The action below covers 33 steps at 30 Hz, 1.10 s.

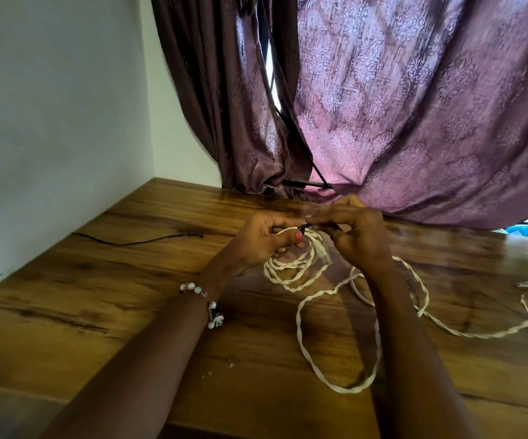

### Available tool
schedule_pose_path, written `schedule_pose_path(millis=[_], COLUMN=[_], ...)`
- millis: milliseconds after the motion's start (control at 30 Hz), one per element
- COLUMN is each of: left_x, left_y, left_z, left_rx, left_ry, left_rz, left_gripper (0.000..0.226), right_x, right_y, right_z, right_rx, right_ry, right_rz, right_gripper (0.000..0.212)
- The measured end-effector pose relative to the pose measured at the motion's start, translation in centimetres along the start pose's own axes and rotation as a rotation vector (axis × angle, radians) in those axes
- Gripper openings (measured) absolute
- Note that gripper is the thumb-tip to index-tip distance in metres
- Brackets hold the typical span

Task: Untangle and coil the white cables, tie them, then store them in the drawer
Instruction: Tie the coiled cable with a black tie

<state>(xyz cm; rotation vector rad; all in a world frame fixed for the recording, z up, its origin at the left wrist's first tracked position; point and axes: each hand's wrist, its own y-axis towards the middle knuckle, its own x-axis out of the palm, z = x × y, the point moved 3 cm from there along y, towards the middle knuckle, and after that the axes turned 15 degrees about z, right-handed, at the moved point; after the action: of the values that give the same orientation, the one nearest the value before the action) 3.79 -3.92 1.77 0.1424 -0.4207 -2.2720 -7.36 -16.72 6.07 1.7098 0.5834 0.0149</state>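
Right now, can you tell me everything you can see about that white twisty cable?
The white cable looks like two thin cords twisted together, cream-white, like a rope. One part is wound into a small coil that the left hand grips just above the wooden table. The right hand pinches a dark tie at the top of the coil. A clear plug hangs down there. The rest lies loose on the table in wide loops, trailing to the right.

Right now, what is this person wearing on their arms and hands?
Both forearms are bare, with no sleeves showing. The left wrist carries a bracelet of round white and pinkish beads with small dangling charms. The left hand has a pink-painted thumbnail. The right hand seems to wear a dark ring on one finger, though it is blurred.
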Motion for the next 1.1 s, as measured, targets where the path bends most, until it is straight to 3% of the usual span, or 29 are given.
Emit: schedule_pose_path(millis=[300, 600, 900, 1100], left_x=[-0.4, -0.5, -0.4, -0.5], left_y=[-0.3, -0.3, -0.2, -0.1], left_z=[0.4, 0.7, 0.6, 0.3], left_rx=[0.038, 0.117, 0.108, 0.117], left_ry=[-0.022, 0.059, 0.052, 0.045], left_rz=[0.031, 0.074, 0.089, 0.078], left_gripper=[0.013, 0.023, 0.015, 0.018], right_x=[0.5, 0.7, 1.1, 1.5], right_y=[-0.1, 0.0, 0.2, 0.2], right_z=[-0.8, -1.5, -1.9, -2.3], right_rx=[-0.167, -0.133, -0.209, -0.234], right_ry=[-0.178, -0.224, -0.328, -0.347], right_rz=[-0.012, -0.069, -0.112, -0.128], right_gripper=[0.033, 0.042, 0.043, 0.033])
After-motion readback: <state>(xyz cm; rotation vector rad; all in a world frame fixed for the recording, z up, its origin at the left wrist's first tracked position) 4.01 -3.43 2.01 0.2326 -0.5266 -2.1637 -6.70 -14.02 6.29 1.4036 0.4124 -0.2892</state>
